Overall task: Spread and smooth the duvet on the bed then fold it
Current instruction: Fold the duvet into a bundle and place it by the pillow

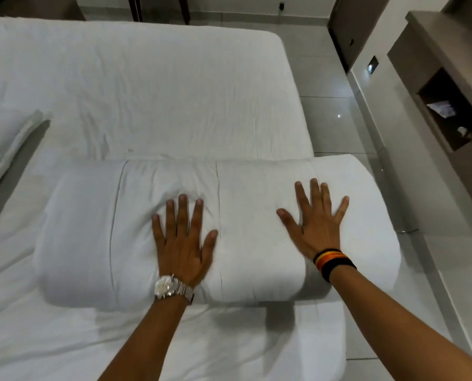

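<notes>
The white duvet [92, 229] lies folded into a thick, long bundle across the near part of the bed [146, 92]. Its right end hangs a little past the bed's right edge. My left hand [184, 240] lies flat on the bundle near its middle, fingers spread, a silver watch on the wrist. My right hand [315, 221] presses flat on the bundle's right half, fingers apart, with a black, yellow and orange band on the wrist. Neither hand holds anything.
A pillow [1, 144] lies at the left edge of the bed. Grey tiled floor [336, 86] runs along the bed's right side. A wall unit with an open niche [449, 111] stands at the right. Dark furniture legs [136, 8] show beyond the bed.
</notes>
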A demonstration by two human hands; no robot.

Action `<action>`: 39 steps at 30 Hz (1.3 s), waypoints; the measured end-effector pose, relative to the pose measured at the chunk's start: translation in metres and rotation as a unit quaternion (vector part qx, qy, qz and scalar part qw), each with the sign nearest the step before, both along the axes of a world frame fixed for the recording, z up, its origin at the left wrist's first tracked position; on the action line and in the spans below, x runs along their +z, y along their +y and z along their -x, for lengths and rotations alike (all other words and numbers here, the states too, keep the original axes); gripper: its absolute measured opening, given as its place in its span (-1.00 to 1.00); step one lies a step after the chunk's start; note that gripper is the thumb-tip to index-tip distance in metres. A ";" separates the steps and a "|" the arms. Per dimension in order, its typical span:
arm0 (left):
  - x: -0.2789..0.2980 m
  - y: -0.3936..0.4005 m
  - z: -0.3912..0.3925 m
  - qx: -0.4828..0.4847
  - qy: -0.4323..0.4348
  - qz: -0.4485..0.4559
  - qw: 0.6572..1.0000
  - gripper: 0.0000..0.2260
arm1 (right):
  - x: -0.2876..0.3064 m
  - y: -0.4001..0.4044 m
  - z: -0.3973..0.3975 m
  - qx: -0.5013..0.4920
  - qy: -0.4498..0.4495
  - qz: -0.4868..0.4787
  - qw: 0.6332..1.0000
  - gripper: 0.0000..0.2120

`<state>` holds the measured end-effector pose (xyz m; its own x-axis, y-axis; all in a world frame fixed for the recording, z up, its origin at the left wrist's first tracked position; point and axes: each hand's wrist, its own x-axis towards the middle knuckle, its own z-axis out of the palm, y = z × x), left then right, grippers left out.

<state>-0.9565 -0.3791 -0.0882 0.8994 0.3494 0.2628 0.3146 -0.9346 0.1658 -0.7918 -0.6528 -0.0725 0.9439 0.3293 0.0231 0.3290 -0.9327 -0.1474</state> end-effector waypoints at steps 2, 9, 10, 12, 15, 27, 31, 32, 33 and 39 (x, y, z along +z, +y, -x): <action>-0.012 0.017 -0.031 -0.011 0.009 -0.007 1.000 -0.35 | -0.004 0.014 -0.025 -0.009 0.008 -0.007 1.000 -0.14; -0.038 0.035 -0.079 -0.026 0.081 0.018 0.996 -0.36 | -0.041 0.044 -0.072 -0.031 0.074 0.054 0.995 -0.10; -0.036 0.039 -0.075 -0.037 0.084 0.020 0.996 -0.35 | -0.042 0.042 -0.069 -0.030 0.076 0.054 0.995 -0.10; -0.029 0.062 -0.071 -0.054 0.073 0.021 0.996 -0.33 | -0.043 0.038 -0.068 -0.028 0.082 0.045 0.995 -0.11; -0.028 0.105 -0.079 -0.038 0.050 -0.011 0.998 -0.32 | -0.049 0.037 -0.072 -0.034 0.080 0.031 0.996 -0.12; 0.002 0.116 -0.039 0.123 0.054 -0.041 0.990 -0.27 | -0.011 0.084 -0.103 0.115 0.051 -0.030 0.992 -0.09; 0.000 0.144 0.006 0.246 0.153 0.040 0.956 -0.29 | -0.025 0.109 -0.136 0.145 0.115 0.010 0.983 -0.08; -0.003 0.145 0.003 0.247 0.177 0.062 0.951 -0.29 | -0.032 0.108 -0.137 0.141 0.133 0.022 0.981 -0.06; -0.003 0.143 -0.002 0.248 0.195 0.074 0.946 -0.28 | -0.036 0.107 -0.137 0.139 0.149 0.034 0.978 -0.05; 0.025 0.105 0.004 0.305 0.133 0.118 0.936 -0.26 | 0.001 0.135 -0.182 0.161 0.259 0.043 0.951 0.13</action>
